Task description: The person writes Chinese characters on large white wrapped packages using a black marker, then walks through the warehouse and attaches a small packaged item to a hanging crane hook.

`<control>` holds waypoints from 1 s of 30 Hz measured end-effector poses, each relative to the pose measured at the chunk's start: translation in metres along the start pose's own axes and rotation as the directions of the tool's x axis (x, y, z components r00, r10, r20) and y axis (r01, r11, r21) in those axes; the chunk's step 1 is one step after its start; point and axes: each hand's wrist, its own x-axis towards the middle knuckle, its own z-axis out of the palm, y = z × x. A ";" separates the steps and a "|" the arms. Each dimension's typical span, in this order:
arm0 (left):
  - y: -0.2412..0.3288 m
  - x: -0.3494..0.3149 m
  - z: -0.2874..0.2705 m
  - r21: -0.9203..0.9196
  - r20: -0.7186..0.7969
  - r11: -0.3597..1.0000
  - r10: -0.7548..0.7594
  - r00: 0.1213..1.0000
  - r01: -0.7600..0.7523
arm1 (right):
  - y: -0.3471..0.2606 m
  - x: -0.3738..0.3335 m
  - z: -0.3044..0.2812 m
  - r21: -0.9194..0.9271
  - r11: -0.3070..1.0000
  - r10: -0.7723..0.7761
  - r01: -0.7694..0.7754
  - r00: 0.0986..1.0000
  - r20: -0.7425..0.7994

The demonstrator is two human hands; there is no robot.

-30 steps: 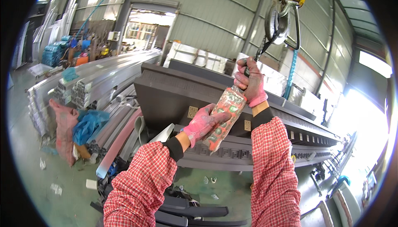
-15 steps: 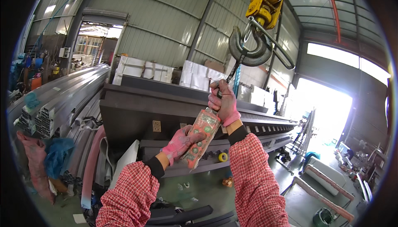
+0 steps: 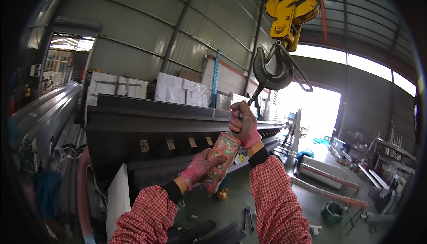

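Observation:
My left hand, in a pink work glove, is closed round a red crane remote with green buttons, wrapped in clear plastic. Its thumb lies across the button face. Just above the remote's top end, my right hand, also gloved in pink, grips a dark cord. That cord runs up to a large grey crane hook. The hook hangs beneath a yellow pulley block, with a metal bar-shaped link beside it.
Long dark metal profiles with square patterned plates lie ahead. White wrapped packs stand behind them. Stacked metal tubes fill the left. At right are a padded stand and a green bucket.
The view has swung to the right, so the profiles and packs now sit further left. The hook and block appear higher and further from my hands. Both hands keep their grips.

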 end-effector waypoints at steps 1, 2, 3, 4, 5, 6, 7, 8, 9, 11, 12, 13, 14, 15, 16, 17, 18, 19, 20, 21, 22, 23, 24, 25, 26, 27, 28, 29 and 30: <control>-0.005 0.002 0.003 -0.018 0.054 0.999 -0.027 0.998 0.028 | -0.004 -0.008 -0.003 -0.015 1.000 0.002 -0.002 0.999 -0.051; -0.010 0.003 0.008 -0.035 0.108 0.998 -0.055 0.993 0.059 | -0.010 -0.013 -0.005 -0.015 1.000 0.000 -0.002 0.992 -0.122; -0.003 0.000 0.029 -0.130 0.192 0.987 -0.068 0.979 0.094 | -0.025 -0.023 -0.018 -0.066 0.998 -0.028 0.020 0.992 -0.123; -0.008 0.001 0.026 -0.147 0.182 0.988 -0.019 0.983 0.046 | -0.030 -0.026 -0.017 -0.077 0.997 -0.037 0.030 0.995 -0.089; -0.003 -0.002 0.040 -0.191 0.209 0.979 -0.031 0.978 0.072 | -0.043 -0.036 -0.018 -0.118 0.992 -0.049 0.035 0.991 -0.121; 0.008 -0.007 0.055 -0.232 0.230 0.968 -0.040 0.972 0.094 | -0.060 -0.046 -0.013 -0.158 0.987 -0.060 0.036 0.987 -0.147; 0.014 -0.012 0.057 -0.298 0.267 0.943 -0.067 0.961 0.148 | -0.064 -0.049 -0.008 -0.181 0.983 -0.065 0.032 0.981 -0.184; 0.010 -0.015 0.062 -0.371 0.315 0.905 -0.087 0.945 0.207 | -0.068 -0.055 -0.010 -0.217 0.976 -0.073 0.022 0.971 -0.229; 0.001 -0.017 0.075 -0.360 0.244 0.911 -0.117 0.963 0.202 | -0.074 -0.063 -0.016 -0.236 0.972 -0.070 0.006 0.962 -0.263; -0.006 -0.016 0.090 -0.246 0.347 0.935 -0.161 0.924 0.255 | -0.091 -0.084 -0.021 -0.275 0.961 -0.064 -0.014 0.959 -0.275; -0.012 -0.020 0.100 -0.293 0.348 0.915 -0.167 0.922 0.276 | -0.096 -0.095 -0.016 -0.256 0.967 -0.081 -0.001 0.948 -0.308; -0.013 -0.024 0.109 -0.273 0.346 0.943 -0.088 0.934 0.190 | -0.104 -0.103 -0.016 -0.265 0.964 -0.087 0.000 0.944 -0.317; -0.014 -0.027 0.116 -0.253 0.342 0.962 -0.009 0.940 0.101 | -0.112 -0.109 -0.015 -0.272 0.962 -0.092 0.001 0.942 -0.324; -0.014 -0.030 0.124 -0.231 0.339 0.973 0.072 0.938 0.009 | -0.119 -0.115 -0.015 -0.265 0.964 -0.091 -0.001 0.938 -0.334; -0.012 -0.034 0.136 -0.274 0.356 0.959 0.025 0.934 0.079 | -0.127 -0.123 -0.018 -0.264 0.965 -0.090 -0.007 0.931 -0.355; -0.007 -0.039 0.149 -0.313 0.376 0.938 -0.021 0.927 0.148 | -0.134 -0.132 -0.022 -0.262 0.965 -0.089 -0.013 0.923 -0.375; -0.006 -0.042 0.160 -0.350 0.397 0.911 -0.066 0.916 0.218 | -0.142 -0.140 -0.029 -0.269 0.963 -0.084 -0.013 0.934 -0.346; -0.010 -0.040 0.163 -0.395 0.412 0.906 0.030 0.911 0.149 | -0.149 -0.146 -0.035 -0.263 0.965 -0.076 -0.007 0.949 -0.305; -0.015 -0.042 0.165 -0.384 0.420 0.920 0.100 0.902 0.077 | -0.155 -0.150 -0.040 -0.257 0.967 -0.068 -0.001 0.962 -0.263; -0.020 -0.044 0.166 -0.373 0.430 0.928 0.169 0.887 0.004 | -0.159 -0.154 -0.044 -0.220 0.975 -0.077 0.017 0.960 -0.269; -0.017 -0.048 0.172 -0.364 0.445 0.929 0.234 0.864 -0.064 | -0.165 -0.160 -0.046 -0.222 0.974 -0.098 0.033 0.952 -0.289; -0.024 -0.046 0.181 -0.411 0.398 0.889 0.373 0.838 -0.200 | -0.172 -0.167 -0.047 -0.225 0.973 -0.118 0.048 0.944 -0.309; -0.026 -0.046 0.185 -0.379 0.426 0.919 0.275 0.862 -0.105 | -0.177 -0.174 -0.049 -0.230 0.971 -0.139 0.063 0.934 -0.329; -0.017 -0.044 0.187 -0.343 0.449 0.939 0.182 0.875 -0.019 | -0.183 -0.177 -0.050 -0.261 0.962 -0.170 0.078 0.921 -0.351; -0.012 -0.042 0.190 -0.305 0.470 0.950 0.088 0.878 0.069 | -0.189 -0.181 -0.052 -0.247 0.965 -0.168 0.082 0.922 -0.348; -0.038 -0.032 0.189 -0.275 0.469 0.958 0.210 0.858 -0.084 | -0.194 -0.184 -0.056 -0.235 0.968 -0.166 0.087 0.924 -0.345; -0.038 -0.033 0.193 -0.267 0.460 0.957 0.233 0.857 -0.117 | -0.198 -0.187 -0.060 -0.224 0.970 -0.167 0.092 0.925 -0.343; -0.037 -0.033 0.199 -0.259 0.451 0.954 0.256 0.855 -0.149 | -0.202 -0.191 -0.062 -0.213 0.973 -0.169 0.094 0.915 -0.366; -0.035 -0.032 0.203 -0.253 0.443 0.950 0.280 0.852 -0.181 | -0.207 -0.194 -0.064 -0.227 0.969 -0.180 0.098 0.908 -0.377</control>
